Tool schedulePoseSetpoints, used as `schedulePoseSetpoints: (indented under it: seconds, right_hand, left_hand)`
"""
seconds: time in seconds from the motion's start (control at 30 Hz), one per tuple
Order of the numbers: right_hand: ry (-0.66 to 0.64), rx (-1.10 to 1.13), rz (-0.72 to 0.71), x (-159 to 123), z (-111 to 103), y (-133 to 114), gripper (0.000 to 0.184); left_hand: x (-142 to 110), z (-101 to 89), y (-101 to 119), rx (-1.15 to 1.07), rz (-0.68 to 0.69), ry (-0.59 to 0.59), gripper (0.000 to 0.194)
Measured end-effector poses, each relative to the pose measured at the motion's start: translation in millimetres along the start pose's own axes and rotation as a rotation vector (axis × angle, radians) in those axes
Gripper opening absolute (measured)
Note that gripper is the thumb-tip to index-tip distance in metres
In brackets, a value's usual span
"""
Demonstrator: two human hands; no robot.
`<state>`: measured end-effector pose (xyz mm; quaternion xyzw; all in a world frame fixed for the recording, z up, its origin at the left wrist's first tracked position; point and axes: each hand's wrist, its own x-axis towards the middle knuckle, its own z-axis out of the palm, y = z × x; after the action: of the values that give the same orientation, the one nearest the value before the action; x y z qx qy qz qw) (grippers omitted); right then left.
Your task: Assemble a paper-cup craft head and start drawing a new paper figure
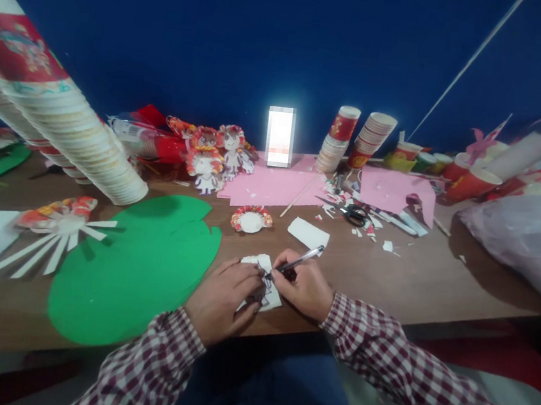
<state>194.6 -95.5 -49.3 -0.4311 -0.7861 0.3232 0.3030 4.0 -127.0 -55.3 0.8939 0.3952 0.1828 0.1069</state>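
Observation:
Near the table's front edge lies a small white piece of paper [270, 300] with dark drawn lines on it. My left hand [228, 296] rests flat over its left part, fingers stretched out, pressing it to the table. A pen [299, 260] is pinched in my right hand [308, 288], its tip down at the paper. The tip and part of the drawing are hidden by my fingers. Just beyond lies a blank white paper piece [308, 233], and left of that a paper-cup base with a curled red and orange fringe [251, 220].
A large green paper leaf [132, 272] spreads at left, beside a cut cup with splayed strips [62, 232]. Tall stacked cups [80, 124] lean at far left. Scissors [355, 215], pink paper [272, 186], scraps and cut-out figures [209, 170] lie behind; a plastic bag [528, 236] is at right.

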Motion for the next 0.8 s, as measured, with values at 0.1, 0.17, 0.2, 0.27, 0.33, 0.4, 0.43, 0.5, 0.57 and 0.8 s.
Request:
schedulePoseSetpoints:
  seconds: [0.1,0.17,0.2,0.27,0.33,0.4,0.43,0.5,0.57,0.8]
  right_hand:
    - [-0.009,-0.008,0.000,0.4,0.5,0.4,0.005]
    - [-0.008,-0.020,0.002,0.7,1.1,1.2,0.005]
    - [-0.007,-0.026,0.003,0.7,1.4,1.7,0.005]
    - [-0.010,-0.032,0.002,0.6,1.7,2.6,0.006]
    - [-0.010,-0.034,-0.001,0.2,1.7,3.2,0.006]
    - [-0.004,-0.034,-0.003,-0.3,1.5,3.3,0.006]
    - [-0.001,-0.033,-0.003,-0.5,1.4,3.2,0.006]
    - [0.003,-0.033,-0.002,-0.8,1.5,3.3,0.006]
    - [0.003,-0.033,-0.002,-0.8,2.0,3.8,0.006]
    - [0.008,-0.036,-0.005,-0.3,3.1,4.9,0.006]
  left_hand:
    - [-0.1,0.8,-0.6,-0.009,-0.005,-0.016,0.029]
    - [-0.1,1.6,-1.2,-0.011,-0.009,-0.025,0.029]
    - [-0.2,1.9,-1.5,-0.010,-0.009,-0.026,0.029]
    - [-0.5,2.6,-1.8,-0.008,-0.007,-0.024,0.029]
    - [-0.9,3.1,-2.0,-0.007,-0.002,-0.022,0.029]
    - [-1.2,3.3,-2.2,-0.006,-0.005,-0.027,0.030]
    - [-1.2,3.4,-2.3,-0.005,-0.008,-0.030,0.030]
    - [-1.1,3.5,-2.6,-0.001,-0.014,-0.039,0.030]
    - [-0.7,3.5,-2.8,0.004,-0.014,-0.044,0.030]
    - [0.4,3.1,-2.3,0.014,-0.006,-0.031,0.029]
